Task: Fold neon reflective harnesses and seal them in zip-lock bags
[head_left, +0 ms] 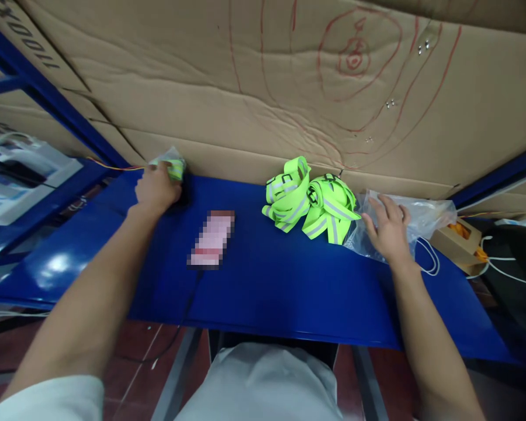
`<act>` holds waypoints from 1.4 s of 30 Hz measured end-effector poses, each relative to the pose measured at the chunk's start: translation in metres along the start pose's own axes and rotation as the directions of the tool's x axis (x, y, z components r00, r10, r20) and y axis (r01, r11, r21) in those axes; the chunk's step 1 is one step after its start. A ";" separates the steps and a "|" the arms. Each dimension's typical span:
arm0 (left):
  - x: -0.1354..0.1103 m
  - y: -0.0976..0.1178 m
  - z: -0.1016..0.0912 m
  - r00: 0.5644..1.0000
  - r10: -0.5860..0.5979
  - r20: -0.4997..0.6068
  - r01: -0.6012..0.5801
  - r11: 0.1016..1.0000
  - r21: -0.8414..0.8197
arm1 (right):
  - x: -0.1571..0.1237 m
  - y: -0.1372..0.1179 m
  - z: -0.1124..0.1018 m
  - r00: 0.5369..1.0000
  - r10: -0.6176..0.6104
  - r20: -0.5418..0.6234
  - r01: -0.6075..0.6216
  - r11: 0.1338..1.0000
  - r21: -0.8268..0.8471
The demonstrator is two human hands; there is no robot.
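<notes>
At the back left of the blue table, my left hand (156,188) is closed around a small clear bag with a folded neon-yellow reflective strap (176,169) in it. A dark object, partly hidden, lies under that hand. My right hand (390,229) rests with its fingers apart on a pile of clear plastic bags (427,217) at the right. Just left of those bags lie two loose bundles of neon-yellow reflective straps, the left bundle (289,199) and the right bundle (331,204), with grey stripes and black buckles.
A blurred-out phone-like rectangle (213,238) lies on the blue table (289,292), with a cable near it. Cardboard (201,88) with red drawn lines stands behind. An open cardboard box (456,245) and white cords (429,257) are at right. White equipment (30,175) stands at left.
</notes>
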State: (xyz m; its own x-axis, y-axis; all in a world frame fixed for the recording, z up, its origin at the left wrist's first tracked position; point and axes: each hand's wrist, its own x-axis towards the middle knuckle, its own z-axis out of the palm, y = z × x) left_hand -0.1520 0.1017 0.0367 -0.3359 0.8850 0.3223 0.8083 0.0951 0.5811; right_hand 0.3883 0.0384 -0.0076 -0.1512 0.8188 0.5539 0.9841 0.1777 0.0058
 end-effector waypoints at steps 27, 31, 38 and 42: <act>-0.275 0.122 0.018 0.848 0.521 0.099 -0.419 0.771 -0.479 | -0.049 -0.147 -0.037 0.811 -0.218 0.543 -0.582 -0.207 0.786; -0.273 0.130 0.027 0.876 0.470 0.111 -0.375 0.807 -0.457 | -0.052 -0.152 -0.039 0.835 -0.320 0.449 -0.530 -0.244 0.812; -0.275 0.133 0.022 0.899 0.434 0.057 -0.346 0.784 -0.515 | -0.050 -0.152 -0.033 0.756 -0.385 0.530 -0.653 -0.376 0.657; -0.274 0.138 0.021 0.859 0.509 0.056 -0.452 0.805 -0.384 | -0.052 -0.153 -0.031 0.734 -0.381 0.562 -0.678 -0.380 0.629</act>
State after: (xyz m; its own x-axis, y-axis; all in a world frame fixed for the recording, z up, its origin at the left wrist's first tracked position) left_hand 0.0613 -0.1181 0.0127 0.1499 0.8339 0.5311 0.6169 -0.4987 0.6089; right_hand 0.2486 -0.0482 -0.0109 -0.5381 0.8405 -0.0633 -0.3305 -0.2796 -0.9014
